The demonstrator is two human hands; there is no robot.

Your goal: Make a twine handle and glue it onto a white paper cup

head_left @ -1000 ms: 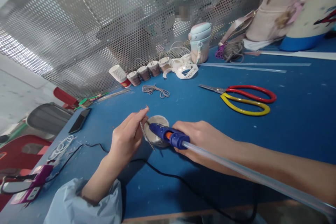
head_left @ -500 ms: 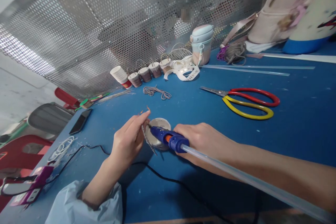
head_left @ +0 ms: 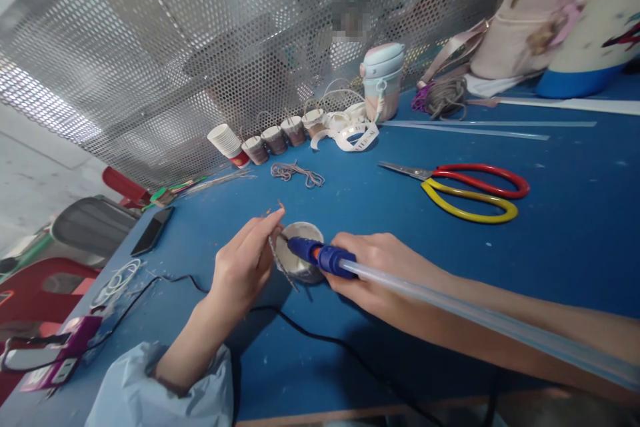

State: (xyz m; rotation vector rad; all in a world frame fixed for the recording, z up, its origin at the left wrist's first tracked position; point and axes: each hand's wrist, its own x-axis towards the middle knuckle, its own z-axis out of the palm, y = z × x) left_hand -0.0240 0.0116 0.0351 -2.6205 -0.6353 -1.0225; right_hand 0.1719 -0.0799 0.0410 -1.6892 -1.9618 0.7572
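Note:
A small paper cup (head_left: 299,262) stands on the blue table (head_left: 550,260) in front of me. My left hand (head_left: 245,267) pinches a thin twine strand (head_left: 278,255) against the cup's left rim. My right hand (head_left: 380,273) is wrapped round a blue glue gun (head_left: 320,255) with an orange collar, its nozzle at the cup's rim beside the twine. A long clear glue stick (head_left: 475,320) runs back from the gun over my right forearm. The gun's black cord (head_left: 320,340) trails across the table toward me.
Red and yellow scissors (head_left: 465,190) lie to the right. At the back are a row of small cups (head_left: 275,139), a stack of cups (head_left: 226,142), white ribbon (head_left: 350,133), a pastel bottle (head_left: 381,80), loose twine (head_left: 297,173) and a bag (head_left: 530,20). A phone (head_left: 153,229) lies left.
The glue gun has tilted and slid slightly along the cup's rim, and its stick lies lower over my forearm. My left hand keeps its pinch in the same place.

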